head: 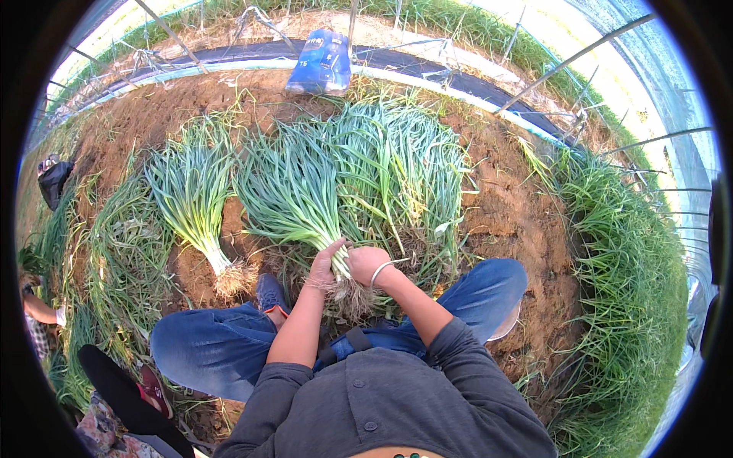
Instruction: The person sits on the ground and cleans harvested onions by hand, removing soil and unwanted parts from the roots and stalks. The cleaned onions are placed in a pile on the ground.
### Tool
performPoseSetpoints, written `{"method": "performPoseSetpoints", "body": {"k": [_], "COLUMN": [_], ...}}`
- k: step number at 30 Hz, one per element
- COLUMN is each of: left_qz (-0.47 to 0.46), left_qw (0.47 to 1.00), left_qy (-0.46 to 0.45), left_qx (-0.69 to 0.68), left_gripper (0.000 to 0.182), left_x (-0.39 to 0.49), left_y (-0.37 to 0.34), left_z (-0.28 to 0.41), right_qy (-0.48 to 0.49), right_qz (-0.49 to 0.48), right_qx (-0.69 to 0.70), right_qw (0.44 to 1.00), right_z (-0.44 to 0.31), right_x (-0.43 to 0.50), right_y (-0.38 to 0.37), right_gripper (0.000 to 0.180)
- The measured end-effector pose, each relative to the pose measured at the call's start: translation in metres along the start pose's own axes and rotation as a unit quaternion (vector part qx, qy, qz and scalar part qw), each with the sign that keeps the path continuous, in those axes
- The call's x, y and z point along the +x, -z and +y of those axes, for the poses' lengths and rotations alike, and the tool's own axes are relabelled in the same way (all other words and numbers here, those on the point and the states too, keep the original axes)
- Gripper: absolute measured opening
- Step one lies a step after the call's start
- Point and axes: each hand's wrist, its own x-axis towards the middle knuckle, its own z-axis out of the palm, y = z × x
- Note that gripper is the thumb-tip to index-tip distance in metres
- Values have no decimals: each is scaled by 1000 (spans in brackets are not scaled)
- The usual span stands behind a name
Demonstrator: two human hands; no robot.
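A bundle of green allium plants [295,189], with long flat leaves and white stems, slants between my knees with its leaves pointing away from me. My left hand [324,264] grips the white stems from the left. From the right, my right hand [366,264] is closed at the same stems, its fingers partly hidden. Below both hands hang the bundle's brown roots [350,297]. A pale bangle circles my right wrist. Another gathered bundle [197,200] lies on the soil to the left, roots towards me. Beyond my right hand spreads a loose heap of the same plants [406,154].
A blue plastic bag [320,63] bearing writing stands beyond the heap. Growing green plants [624,275] line the right side. Cut leaves [131,240] litter the left soil. Another person's arm [43,311] shows at far left, and someone's shoe [154,391] at lower left. Greenhouse poles arch behind.
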Motion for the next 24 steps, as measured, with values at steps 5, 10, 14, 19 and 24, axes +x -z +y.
{"method": "performPoseSetpoints", "body": {"k": [5,10,14,19,24], "left_qz": [28,39,32,45,44], "left_qw": [999,999,999,999,998], "left_qy": [-33,-17,-6,-15,-20], "left_qx": [7,20,28,27,29], "left_gripper": [15,18,22,22,21], "left_x": [-14,-21,-23,-19,-19], "left_y": [-16,-27,-16,-4,-5], "left_z": [2,-5,-4,-9,-9], "right_qy": [-27,-22,-119,-83,-130], "right_qz": [93,177,40,16,-3], "right_qx": [131,149,115,98,383], "right_qw": [987,973,985,992,915], "right_z": [12,22,8,4,22], "right_x": [31,120,153,170,172], "right_y": [24,10,21,14,11], "right_gripper": [37,22,33,43,32]}}
